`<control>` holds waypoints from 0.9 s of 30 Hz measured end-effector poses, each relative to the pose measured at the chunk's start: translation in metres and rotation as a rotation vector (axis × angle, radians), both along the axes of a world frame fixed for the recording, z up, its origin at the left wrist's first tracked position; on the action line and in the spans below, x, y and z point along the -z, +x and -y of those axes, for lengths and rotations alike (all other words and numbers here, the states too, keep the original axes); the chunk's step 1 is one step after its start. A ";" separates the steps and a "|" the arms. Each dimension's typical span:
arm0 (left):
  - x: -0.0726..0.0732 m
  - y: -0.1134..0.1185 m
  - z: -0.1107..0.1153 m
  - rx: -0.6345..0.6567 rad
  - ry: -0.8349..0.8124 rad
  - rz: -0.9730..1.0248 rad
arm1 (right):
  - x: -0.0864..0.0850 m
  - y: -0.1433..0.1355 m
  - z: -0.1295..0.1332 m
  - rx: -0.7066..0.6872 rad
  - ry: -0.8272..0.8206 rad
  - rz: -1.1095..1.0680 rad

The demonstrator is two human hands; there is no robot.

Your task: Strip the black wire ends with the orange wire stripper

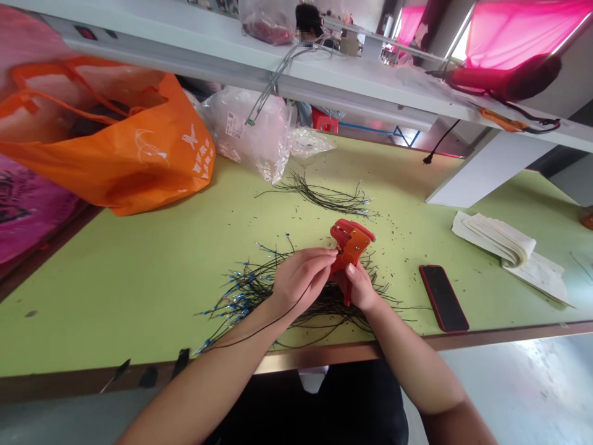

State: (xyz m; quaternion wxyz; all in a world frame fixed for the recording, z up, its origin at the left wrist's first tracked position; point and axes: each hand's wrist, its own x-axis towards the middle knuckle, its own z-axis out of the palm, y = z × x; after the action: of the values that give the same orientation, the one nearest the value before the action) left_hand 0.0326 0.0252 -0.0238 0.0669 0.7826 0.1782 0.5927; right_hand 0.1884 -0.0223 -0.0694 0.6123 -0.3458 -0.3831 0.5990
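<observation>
My right hand [359, 285] is wrapped round the handle of a red and orange wire stripper [353, 245], its jaws tilted up and to the left. Pinched in the fingers of my left hand [303, 278] is a thin black wire [282, 316], which trails back over my left forearm. The wire's end meets the tool near its jaws; my fingertips hide the exact spot. Beneath both hands a large pile of black wires [319, 318] with blue-and-silver ends lies on the green table [152, 290].
Behind the tool lies a smaller wire bundle [324, 196] among scattered black bits. A phone [443, 298] and folded papers [504, 244] are at the right. An orange bag [157, 148] and clear plastic bags [254, 127] stand at the back left, under a white shelf [208, 55].
</observation>
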 end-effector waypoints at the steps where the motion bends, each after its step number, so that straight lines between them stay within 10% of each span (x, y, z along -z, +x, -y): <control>1: 0.000 0.000 0.000 0.008 0.001 0.002 | 0.001 0.000 0.001 0.013 -0.002 0.015; 27: -0.006 0.000 0.009 0.072 0.007 0.071 | -0.018 -0.009 0.007 0.116 0.053 0.095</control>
State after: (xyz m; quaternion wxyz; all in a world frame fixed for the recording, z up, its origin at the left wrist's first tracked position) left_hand 0.0321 0.0165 -0.0180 0.0916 0.7672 0.1452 0.6180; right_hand 0.1789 -0.0296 -0.0514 0.6360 -0.3791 -0.4067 0.5351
